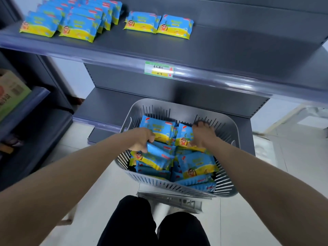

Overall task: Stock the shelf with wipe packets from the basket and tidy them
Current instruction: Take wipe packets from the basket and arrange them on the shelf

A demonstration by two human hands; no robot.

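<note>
**Both hands down in the basket, each on a packet**

You're reaching both bare arms down into the grey slotted basket (229,125), and it's sitting on the pale floor (266,219) right in front of the grey shelving. It's holding a loose heap of blue-and-yellow wipe packets (197,164), lying at all angles, some flat, some tipped on edge.

Your left hand (142,140) is curling its fingers round the lower corner of the far-left packet (158,127) at the back of the heap. Your right hand (202,135) is clamping down over the neighbouring packet (183,134), thumb on its face, fingertips reaching over its far edge close to the basket's back wall. Those two packets are lying side by side, touching.

Up above, the shelf (230,50) is already carrying stock: overlapping rows of packets (71,20) are filling its left end, and two single packets (158,25) are lying flat beside each other just right of them. A green-and-yellow price label (158,70) is showing on the shelf's front rail. A cardboard box (12,93) is peeking in on the neighbouring rack at far left.
</note>
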